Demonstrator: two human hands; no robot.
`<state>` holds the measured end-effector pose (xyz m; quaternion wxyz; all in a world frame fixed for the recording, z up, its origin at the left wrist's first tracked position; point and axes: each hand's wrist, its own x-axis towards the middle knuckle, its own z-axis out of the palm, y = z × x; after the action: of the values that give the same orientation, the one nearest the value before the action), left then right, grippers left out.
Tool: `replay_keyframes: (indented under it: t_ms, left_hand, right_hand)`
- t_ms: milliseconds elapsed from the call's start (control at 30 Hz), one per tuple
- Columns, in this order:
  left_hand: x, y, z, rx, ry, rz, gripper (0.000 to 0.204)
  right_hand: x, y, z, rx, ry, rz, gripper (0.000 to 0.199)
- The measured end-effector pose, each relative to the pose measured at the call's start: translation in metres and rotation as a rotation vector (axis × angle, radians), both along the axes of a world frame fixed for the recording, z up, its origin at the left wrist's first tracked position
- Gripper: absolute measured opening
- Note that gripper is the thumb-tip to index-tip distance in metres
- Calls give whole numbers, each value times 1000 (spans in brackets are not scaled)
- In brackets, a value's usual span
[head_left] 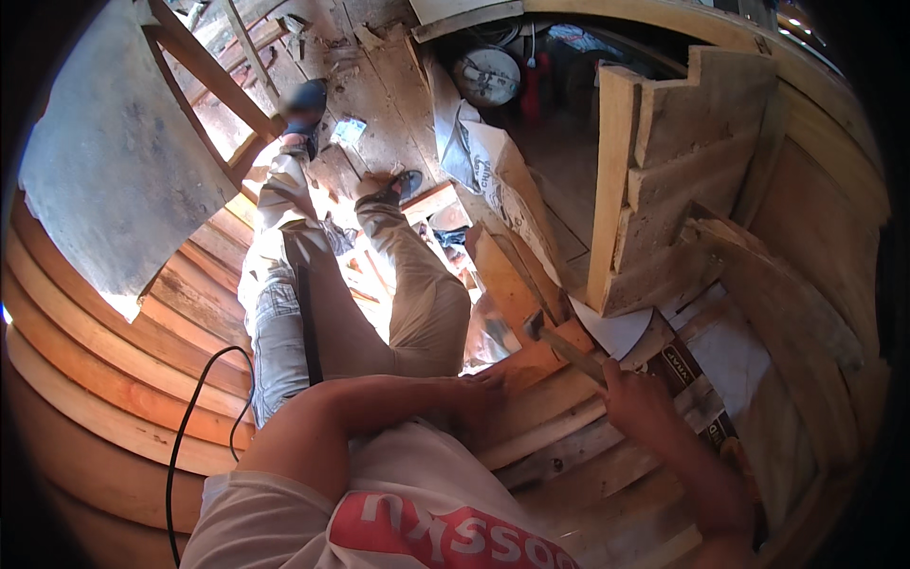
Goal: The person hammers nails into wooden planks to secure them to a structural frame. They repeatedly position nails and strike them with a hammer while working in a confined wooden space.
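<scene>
A hammer is gripped by its handle in my right hand. Its metal head points away from me and left, over an orange-brown wooden board. On the left end of that board lies my left hand, in shadow, with its fingers drawn together at the wood. What they pinch there, if anything, is too dark and small to make out. More planks run side by side below the board, between my two arms.
An upright partition of rough planks stands at the right. Curved wooden slats line the left, under a grey sheet panel. A black cable loops at my left. Wood scraps litter the floor around my feet. A round pale lid sits far off.
</scene>
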<state>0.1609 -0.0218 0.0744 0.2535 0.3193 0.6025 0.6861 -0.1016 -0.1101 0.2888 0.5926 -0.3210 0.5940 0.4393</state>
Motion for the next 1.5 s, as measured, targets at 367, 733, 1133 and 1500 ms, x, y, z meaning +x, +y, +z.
replay_keyframes:
  t_ms: [367, 733, 1133, 1500]
  left_hand:
    - [0, -1, -9, 49, -296, -138, 106]
    - [-7, 3, 3, -57, -84, -232, 109]
    - [2, -11, 1, 23, -305, -205, 114]
    - [-2, -14, 3, 26, -242, -262, 116]
  right_hand:
    - [-13, -105, -9, -405, 53, -260, 32]
    - [-17, 13, 10, 29, 162, -45, 35]
    - [2, -4, -11, 58, -10, 33, 32]
    - [23, 39, 0, -249, 139, -233, 34]
